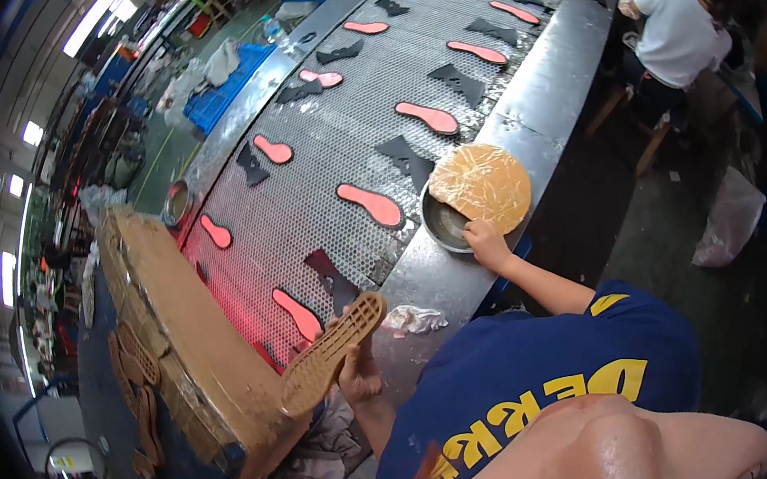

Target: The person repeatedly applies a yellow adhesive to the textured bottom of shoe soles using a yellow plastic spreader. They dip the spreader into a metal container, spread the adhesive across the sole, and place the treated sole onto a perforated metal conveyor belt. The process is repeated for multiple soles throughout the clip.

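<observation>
My left hand [360, 376] grips a tan shoe sole [333, 354], its gridded face showing, above the near end of the conveyor. To the right, my right hand [484, 240] is closed at the near rim of a round metal pot [444, 224]. What its fingers hold inside the pot is hidden. A round tan lid [484, 187], crossed with pale streaks, covers much of the pot. The pot stands on the metal edge [536, 120] of the conveyor. Pink insoles [370, 205] and black upper pieces [333, 279] lie in rows on the mesh belt [302, 202].
A cardboard box [198, 329] stands left of the belt, with brown soles [136, 366] beyond it. A crumpled white cloth [412, 319] lies on the near metal edge. A blue crate [231, 86] sits at the far left. A person in white [679, 31] sits at right.
</observation>
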